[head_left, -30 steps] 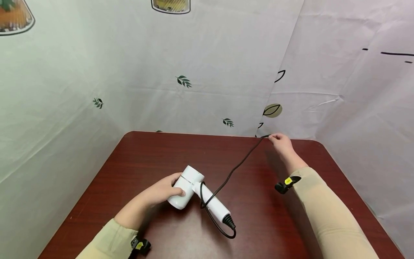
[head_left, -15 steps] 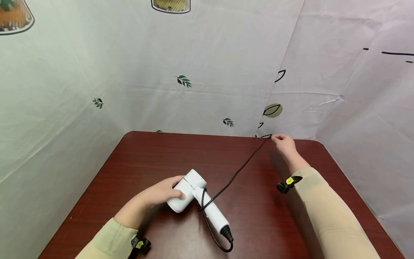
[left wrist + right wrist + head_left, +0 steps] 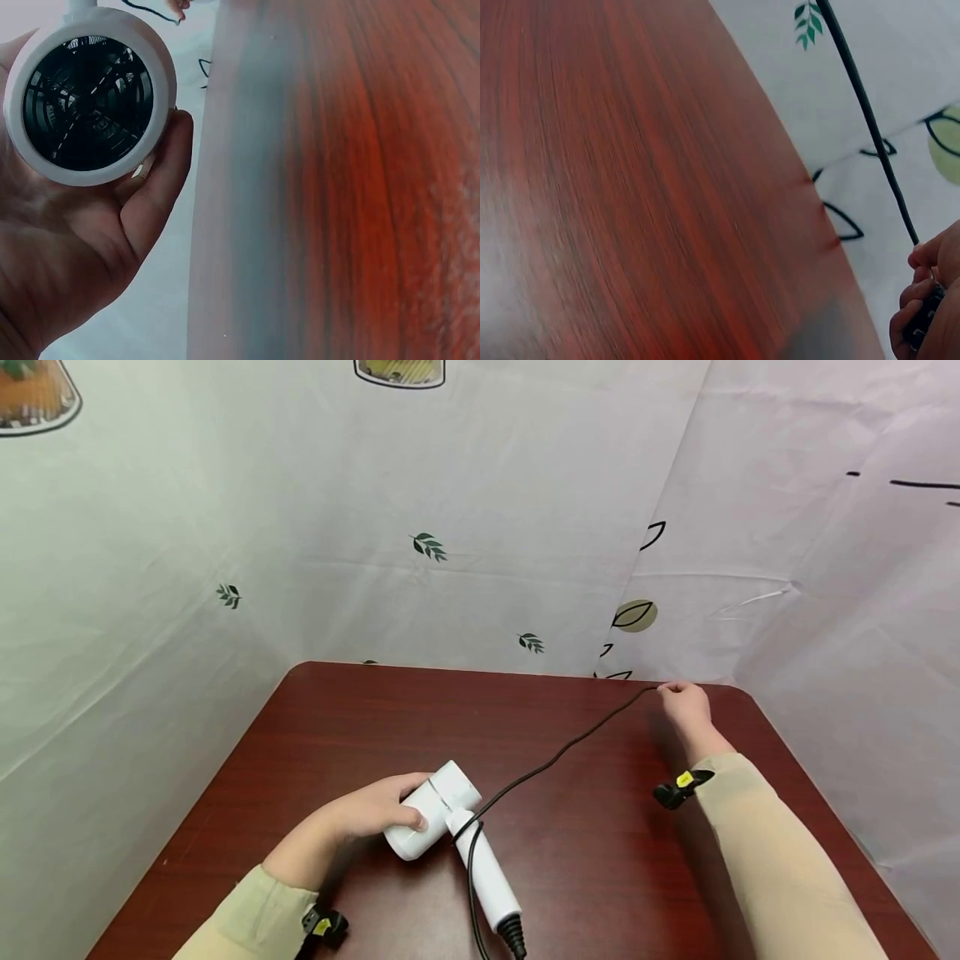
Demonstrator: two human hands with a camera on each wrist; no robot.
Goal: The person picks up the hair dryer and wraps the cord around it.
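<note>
My left hand (image 3: 375, 810) grips the round body of a white hair dryer (image 3: 486, 881), thumb on top, above the table. In the left wrist view the dryer's black grille (image 3: 88, 103) faces the camera inside its white rim, with the palm behind it. The handle points down and right, and the black power cord (image 3: 566, 747) loops around it. From there the cord runs up to my right hand (image 3: 687, 710), which pinches it near the far table edge. A black plug (image 3: 924, 319) shows within the curled fingers in the right wrist view.
The dark red wooden table (image 3: 360, 718) has rounded far corners. White printed sheeting (image 3: 480, 510) stands right behind it and along both sides. Each sleeve cuff carries a small black device, one of them the right wrist camera (image 3: 678, 789).
My right hand has moved right and slightly nearer, drawing the cord along. The dryer has tilted, its handle swinging down and left, while the left hand stays around its body.
</note>
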